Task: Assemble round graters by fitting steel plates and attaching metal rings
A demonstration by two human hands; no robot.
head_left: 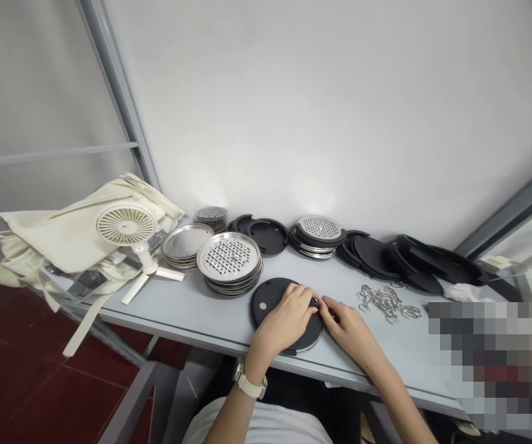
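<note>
A black round plate with a light dot and a thin silvery edge lies at the front of the table. My left hand rests across it, fingers curled around its right rim. At that same rim my right hand is closed in a pinch. A small dark, shiny bit shows between the fingertips of both hands; what exactly the right fingers grip is hidden. To the right of my right hand lies a loose pile of metal rings and clips.
Behind my hands stand stacked metal grater discs, plain metal discs, another grater stack and black round trays. More black parts lean at right. A white fan and cream bag occupy the left.
</note>
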